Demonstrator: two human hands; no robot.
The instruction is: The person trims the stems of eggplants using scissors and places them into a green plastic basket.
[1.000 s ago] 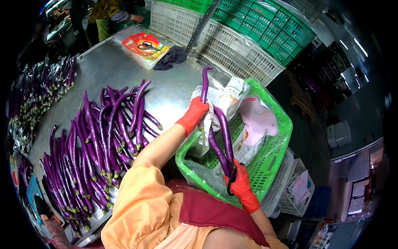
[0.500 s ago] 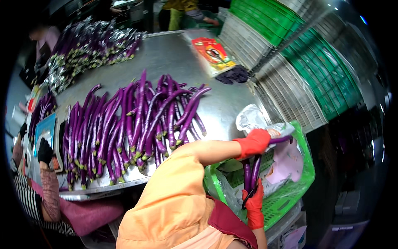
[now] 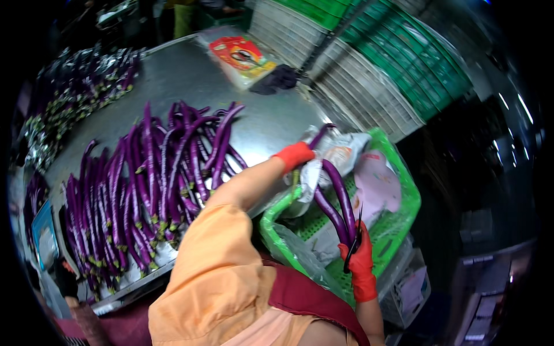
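My left hand (image 3: 295,157), in a red glove, is closed around an eggplant (image 3: 319,136) over the crate's far left corner; a green stem end shows below the hand. Two long purple eggplants (image 3: 341,196) slant up out of my right hand (image 3: 359,259), also red-gloved, above a green plastic crate (image 3: 411,205). That hand also holds dark scissors (image 3: 352,249), with a thin blade pointing up. White crumpled wrapping (image 3: 345,151) drapes over the crate's far rim. Inside the crate lies a pink sheet (image 3: 378,184).
A wide row of eggplants (image 3: 133,184) covers the metal table (image 3: 173,75) at left; foil-wrapped bunches (image 3: 75,95) lie farther back. A printed plastic bag (image 3: 239,57) and dark gloves (image 3: 277,79) sit near stacked crates (image 3: 375,86). Another person's dark-gloved hand (image 3: 64,279) is beside a scale (image 3: 47,236).
My left hand has drawn its eggplant leftward, from over the pink sheet to the crate's far left corner. My right hand keeps the two eggplants and scissors. The view has shifted too.
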